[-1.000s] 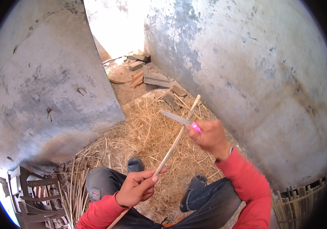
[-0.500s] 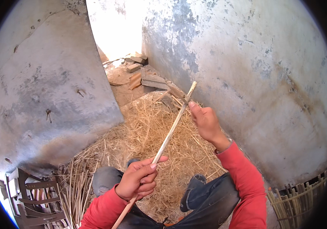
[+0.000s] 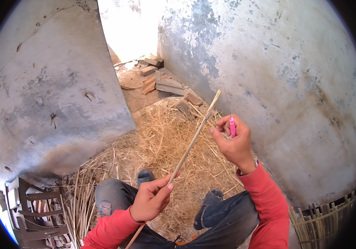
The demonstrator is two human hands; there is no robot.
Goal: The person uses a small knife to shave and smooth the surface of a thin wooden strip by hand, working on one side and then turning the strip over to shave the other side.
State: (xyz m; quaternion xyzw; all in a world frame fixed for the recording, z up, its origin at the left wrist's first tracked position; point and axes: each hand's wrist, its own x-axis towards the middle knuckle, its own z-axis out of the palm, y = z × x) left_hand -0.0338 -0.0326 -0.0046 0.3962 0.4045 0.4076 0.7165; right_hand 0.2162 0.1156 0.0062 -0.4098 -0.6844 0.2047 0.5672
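My left hand (image 3: 150,198) is wrapped round a long, thin, pale stick (image 3: 191,147), which looks like split bamboo. The stick slants from my lap up to the right, and a darker joint shows near its upper end. My right hand (image 3: 235,143), fingers curled, is just right of that joint, apart from the stick. In it is a pink-handled tool (image 3: 232,127), whose very thin dark shaft or blade points upward; whether this is a blade seen edge-on I cannot tell.
Straw-like shavings (image 3: 165,137) cover the floor round my legs. A bundle of long strips (image 3: 84,203) lies at left beside a dark wooden chair (image 3: 41,211). A woven slat basket (image 3: 321,224) stands at lower right. Bricks (image 3: 149,68) lie at the back between worn walls (image 3: 265,62).
My right hand has come off the stick's upper part and moved a little to the right, turning so that the pink handle shows. My left hand still grips the stick, which has turned slightly.
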